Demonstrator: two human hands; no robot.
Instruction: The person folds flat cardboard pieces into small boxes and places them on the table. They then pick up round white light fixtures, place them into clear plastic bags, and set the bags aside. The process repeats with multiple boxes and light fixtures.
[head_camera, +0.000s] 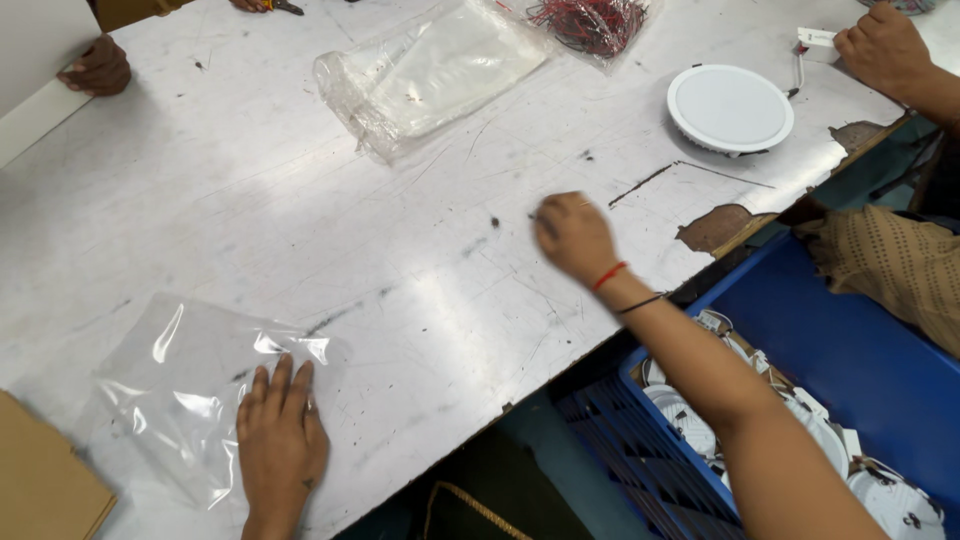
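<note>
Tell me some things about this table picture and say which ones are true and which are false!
1. The left hand lies flat on a clear plastic bag. True.
2. The right hand holds the round white lamp. False: it hovers over the bare table, apart from the lamp.
3. The blue crate sits beside the table with round white parts in it. True.
4. The bundle of red wires lies inside the blue crate. False: it lies on the table's far side.
5. The right wrist wears a red thread band. True.
</note>
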